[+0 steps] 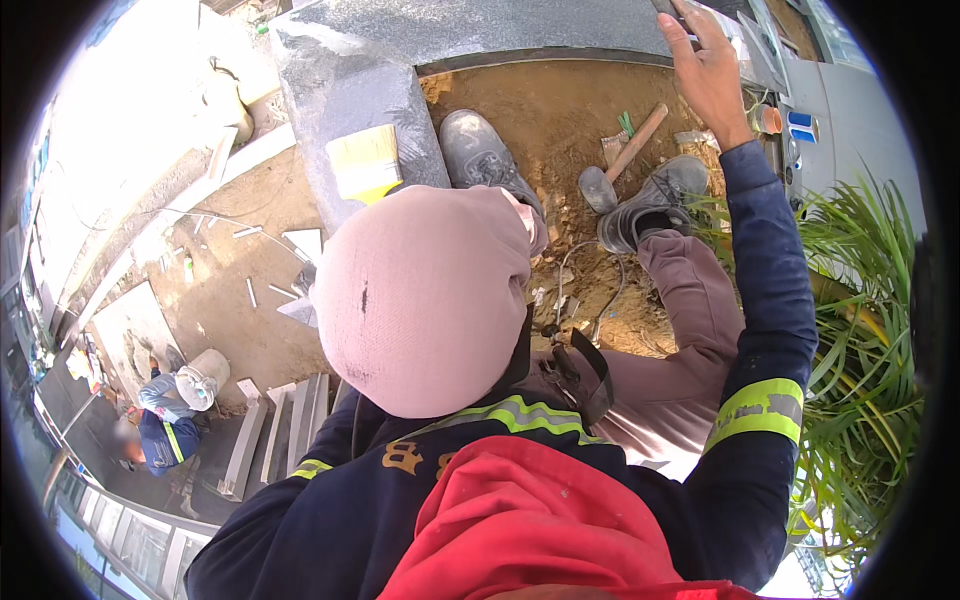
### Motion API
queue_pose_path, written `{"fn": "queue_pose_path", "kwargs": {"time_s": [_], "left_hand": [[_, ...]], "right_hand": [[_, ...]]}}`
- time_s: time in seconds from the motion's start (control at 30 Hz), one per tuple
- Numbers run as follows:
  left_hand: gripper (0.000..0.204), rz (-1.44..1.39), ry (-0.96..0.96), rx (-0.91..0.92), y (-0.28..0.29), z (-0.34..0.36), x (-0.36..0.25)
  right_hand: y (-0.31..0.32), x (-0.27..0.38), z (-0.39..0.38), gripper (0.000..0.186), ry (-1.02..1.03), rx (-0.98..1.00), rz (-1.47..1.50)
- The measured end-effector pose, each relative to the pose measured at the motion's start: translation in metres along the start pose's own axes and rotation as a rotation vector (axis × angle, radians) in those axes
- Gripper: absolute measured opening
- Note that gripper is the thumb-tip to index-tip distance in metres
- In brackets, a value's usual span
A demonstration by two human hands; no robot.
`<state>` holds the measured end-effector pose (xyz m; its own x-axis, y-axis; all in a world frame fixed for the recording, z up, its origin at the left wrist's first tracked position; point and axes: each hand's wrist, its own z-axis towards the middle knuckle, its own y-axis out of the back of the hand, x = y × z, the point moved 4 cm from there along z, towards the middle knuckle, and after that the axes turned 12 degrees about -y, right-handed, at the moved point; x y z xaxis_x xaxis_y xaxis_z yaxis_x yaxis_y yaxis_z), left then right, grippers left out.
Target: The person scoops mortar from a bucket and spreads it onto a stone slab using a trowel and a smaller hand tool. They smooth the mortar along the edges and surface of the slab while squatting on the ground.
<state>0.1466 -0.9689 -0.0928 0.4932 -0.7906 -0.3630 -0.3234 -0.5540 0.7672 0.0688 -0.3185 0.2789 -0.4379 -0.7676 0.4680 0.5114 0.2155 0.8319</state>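
My right hand point(708, 80) is raised at the upper right, over the edge of a grey stone slab point(520, 25). Its fingers close around a dark piece point(664, 6), mostly cut off by the picture's top edge. My left forearm passes behind my bent knee point(420, 290), which hides the left hand. Just beyond that knee, a wide brush point(364, 160) with pale bristles and a yellow band rests over another grey slab point(335, 90); its handle is hidden. Between my dusty shoes lies a mallet point(637, 143) with a wooden handle and grey head, apart from both hands.
Bare soil point(570, 100) borders the slabs. A looped cable point(590, 250) lies near my right shoe. Leafy plants point(860, 330) crowd the right side, below several cans point(800, 125). At lower left, another person point(165, 420) crouches beside a white bucket point(203, 378) and stacked metal lengths point(270, 440).
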Motion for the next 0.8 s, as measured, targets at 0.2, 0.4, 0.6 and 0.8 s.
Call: {"fn": "queue_pose_path", "kwargs": {"time_s": [0.2,0.4,0.6,0.8], "left_hand": [[0.052,-0.018,-0.004,-0.008,0.009,0.024,0.009],[0.049,-0.239,-0.367,-0.324,0.069,0.103,-0.122],[0.046,-0.57,-1.122,-0.315,0.141,0.071,-0.404],[0.034,-0.596,-1.564,-0.042,0.144,-0.006,-0.577]], "right_hand": [[0.102,0.03,-0.013,0.037,0.247,-0.034,-0.26],[0.131,-0.005,0.008,0.035,0.28,-0.057,-0.407],[0.043,-0.049,0.046,0.037,0.136,-0.192,-0.076],[-0.042,-0.18,-0.03,0.046,-0.448,-0.268,0.258]]}}
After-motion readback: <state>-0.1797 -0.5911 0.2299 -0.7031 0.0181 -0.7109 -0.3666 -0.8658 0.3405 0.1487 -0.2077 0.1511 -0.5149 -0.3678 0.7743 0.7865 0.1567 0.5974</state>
